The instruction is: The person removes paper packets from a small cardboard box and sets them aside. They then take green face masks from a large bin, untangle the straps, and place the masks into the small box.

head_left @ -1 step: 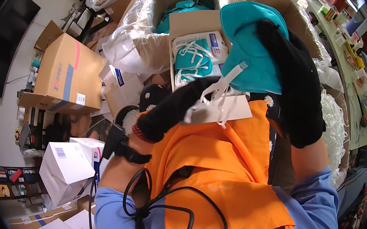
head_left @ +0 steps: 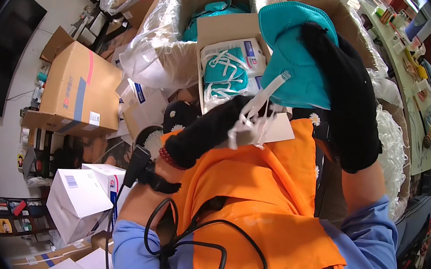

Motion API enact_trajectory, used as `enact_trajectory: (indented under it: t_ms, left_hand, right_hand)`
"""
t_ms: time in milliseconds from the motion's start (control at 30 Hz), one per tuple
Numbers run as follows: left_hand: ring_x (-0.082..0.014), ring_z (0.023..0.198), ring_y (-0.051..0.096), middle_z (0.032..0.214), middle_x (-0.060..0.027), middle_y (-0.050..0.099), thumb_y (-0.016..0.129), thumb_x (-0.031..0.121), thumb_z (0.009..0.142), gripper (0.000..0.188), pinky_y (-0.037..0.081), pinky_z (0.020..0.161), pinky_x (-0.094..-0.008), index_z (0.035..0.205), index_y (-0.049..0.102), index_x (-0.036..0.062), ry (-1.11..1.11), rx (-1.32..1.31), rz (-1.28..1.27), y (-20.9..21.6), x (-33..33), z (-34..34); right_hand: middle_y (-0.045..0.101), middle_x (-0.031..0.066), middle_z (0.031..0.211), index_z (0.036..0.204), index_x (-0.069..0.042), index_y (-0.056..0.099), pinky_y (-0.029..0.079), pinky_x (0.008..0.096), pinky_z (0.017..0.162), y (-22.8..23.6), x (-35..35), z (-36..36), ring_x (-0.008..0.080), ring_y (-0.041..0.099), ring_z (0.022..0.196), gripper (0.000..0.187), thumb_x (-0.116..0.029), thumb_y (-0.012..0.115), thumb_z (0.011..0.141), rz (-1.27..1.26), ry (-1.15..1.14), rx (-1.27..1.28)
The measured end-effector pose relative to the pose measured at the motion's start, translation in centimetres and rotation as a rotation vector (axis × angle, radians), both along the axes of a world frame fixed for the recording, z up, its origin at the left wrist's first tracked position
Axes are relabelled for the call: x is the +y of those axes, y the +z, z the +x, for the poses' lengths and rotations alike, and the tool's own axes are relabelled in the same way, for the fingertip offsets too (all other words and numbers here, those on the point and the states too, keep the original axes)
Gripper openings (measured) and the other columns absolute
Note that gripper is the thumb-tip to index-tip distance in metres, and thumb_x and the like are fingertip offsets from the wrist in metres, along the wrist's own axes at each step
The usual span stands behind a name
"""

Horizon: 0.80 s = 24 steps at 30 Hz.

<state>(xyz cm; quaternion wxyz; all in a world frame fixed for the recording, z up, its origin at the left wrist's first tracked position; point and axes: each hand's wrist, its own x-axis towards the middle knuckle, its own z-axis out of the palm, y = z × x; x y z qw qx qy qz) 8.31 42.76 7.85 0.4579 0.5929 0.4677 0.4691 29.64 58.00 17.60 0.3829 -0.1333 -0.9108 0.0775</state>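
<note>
A teal cup-shaped face mask (head_left: 298, 56) hangs over the open box, its white straps (head_left: 262, 100) dangling from the lower left. My right hand (head_left: 347, 96), in a black glove, is closed on the mask's right side, thumb across its front. My black-gloved left hand (head_left: 214, 126) is closed around the straps, which spill over its fingers; the fingertips are partly hidden. Just beyond is a small open carton (head_left: 202, 64) of bagged masks, with a teal mask (head_left: 227, 72) and tangled white straps on top. The carton's pale flap (head_left: 278, 130) sticks out under my left hand.
Large plastic-lined boxes (head_left: 153, 48) stand behind, one with teal masks (head_left: 216, 15). To the left are a brown carton (head_left: 83, 85) and white boxes (head_left: 78, 193). A bag of white straps (head_left: 389, 154) sits right, beside a cluttered table (head_left: 417, 88). A black cable (head_left: 205, 223) loops over my orange apron (head_left: 267, 193).
My left hand has shifted slightly right, and the straps are more bunched over its fingers. My right hand and the mask have stayed nearly still.
</note>
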Motion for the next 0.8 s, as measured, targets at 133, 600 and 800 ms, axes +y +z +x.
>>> enact_trajectory:
  t_ms: [133,600,800]
  left_hand:
    - [-0.0213,0.104,0.066,0.114,-0.0109,0.069,0.043,0.035,0.107,0.045,0.051,0.093,-0.0312,0.130,0.056,-0.0011,0.015,0.196,0.139,-11.0,2.2,0.2]
    - [-0.0294,0.101,0.068,0.110,-0.0176,0.068,0.040,0.046,0.105,0.058,0.054,0.093,-0.0423,0.128,0.055,-0.0058,-0.160,-0.461,-0.584,1.7,1.8,4.2]
    - [-0.0262,0.096,0.069,0.097,-0.0147,0.069,0.048,0.036,0.104,0.047,0.054,0.093,-0.0408,0.122,0.060,-0.0058,-0.154,-0.546,-0.546,0.9,1.4,5.0]
  right_hand:
    - [0.063,0.0159,0.125,0.129,-0.005,0.062,0.050,0.0354,0.096,0.6,0.1,-0.6,0.0236,0.064,0.111,0.041,-0.024,0.065,0.094,-0.704,0.151,0.260]
    - [0.074,0.0077,0.090,0.109,-0.005,0.073,0.057,0.0286,0.074,0.9,2.5,0.0,0.0151,0.071,0.079,0.036,-0.032,0.075,0.085,-0.579,-0.239,0.189]
    - [0.072,0.0104,0.098,0.111,-0.005,0.071,0.056,0.0296,0.077,1.9,2.8,0.0,0.0186,0.070,0.085,0.032,-0.021,0.077,0.084,-0.476,-0.084,0.264]
